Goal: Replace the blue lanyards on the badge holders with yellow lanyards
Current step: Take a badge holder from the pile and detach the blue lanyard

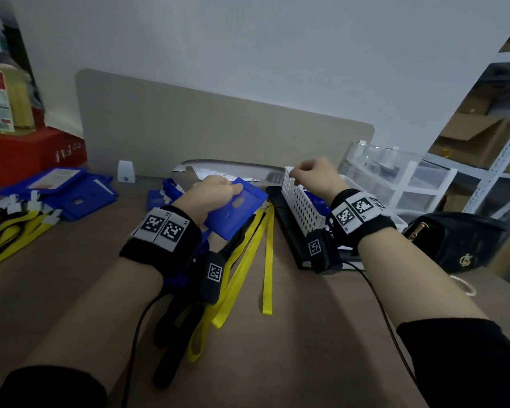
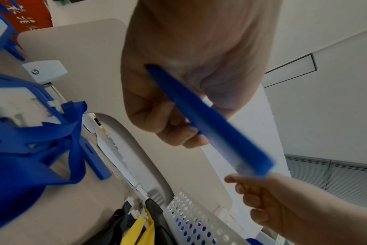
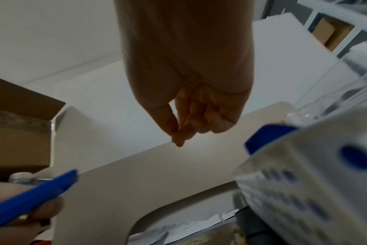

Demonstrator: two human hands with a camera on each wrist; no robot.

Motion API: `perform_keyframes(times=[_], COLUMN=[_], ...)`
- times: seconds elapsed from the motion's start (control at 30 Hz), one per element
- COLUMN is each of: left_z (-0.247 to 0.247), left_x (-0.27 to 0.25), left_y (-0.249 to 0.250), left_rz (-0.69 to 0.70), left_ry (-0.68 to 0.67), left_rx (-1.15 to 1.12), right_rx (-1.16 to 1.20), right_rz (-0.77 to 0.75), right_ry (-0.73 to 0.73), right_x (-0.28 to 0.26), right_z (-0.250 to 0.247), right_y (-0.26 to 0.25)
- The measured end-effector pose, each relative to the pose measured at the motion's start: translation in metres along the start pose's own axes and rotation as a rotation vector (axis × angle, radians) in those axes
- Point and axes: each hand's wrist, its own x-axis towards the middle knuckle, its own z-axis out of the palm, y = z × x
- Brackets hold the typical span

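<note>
Fingers of your left hand (image 2: 178, 79) are curled round the blue badge holder (image 1: 236, 209), thumb on its face, holding it above the yellow lanyards (image 1: 242, 260) on the desk; your right hand (image 3: 191, 92), over the white perforated basket (image 1: 299, 201), has fingers curled, thumb against fingertips, and I cannot tell whether it pinches anything. Judged light, stiff and smooth, the holder is best gripped by its edges near the slot; the lanyards look limp, so take them at the clip end. No legible writing; the red box (image 1: 27, 154) bears script too blurred to read.

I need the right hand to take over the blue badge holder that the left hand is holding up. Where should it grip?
Pinch the free far corner of the blue badge holder, coming from the right. The left hand covers the near end, and the flat, thin card tilts toward the right hand.
</note>
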Motion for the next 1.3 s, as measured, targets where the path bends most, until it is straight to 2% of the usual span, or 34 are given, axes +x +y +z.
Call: perform_keyframes(times=[0.13,0.3,0.53,0.63,0.73,0.9,1.03,1.17,1.3], left_z=[-0.008,-0.023,-0.042,-0.047,-0.051,-0.054,-0.052,-0.046,-0.038], left_x=[0.009,0.026,0.052,0.06,0.064,0.063,0.056,0.042,0.025], left_y=[-0.01,-0.018,-0.031,-0.037,-0.041,-0.04,-0.036,-0.029,-0.022], left_rz=[0.019,0.022,0.0,-0.032,-0.058,-0.074,-0.086,-0.109,-0.097], left_ry=[0.0,0.016,0.073,0.069,0.059,0.049,0.046,0.033,0.032], left_rx=[0.005,0.049,0.041,0.069,0.07,0.064,0.051,0.021,0.025], right_rx=[0.032,-0.031,-0.45,-0.545,-0.636,-0.635,-0.266,0.434,0.711], right_rz=[-0.037,0.059,0.044,0.095,0.106,0.074,0.153,0.201,0.187], right_ry=[-0.139,-0.262,-0.447,-0.508,-0.522,-0.471,-0.312,-0.346,-0.355], right_x=[0.013,0.047,0.089,0.102,0.109,0.114,0.11,0.093,0.059], right_z=[0.04,0.088,0.134,0.151,0.156,0.154,0.145,0.13,0.117], right_y=[-0.014,-0.011,0.001,0.011,0.014,0.017,0.015,-0.003,-0.029])
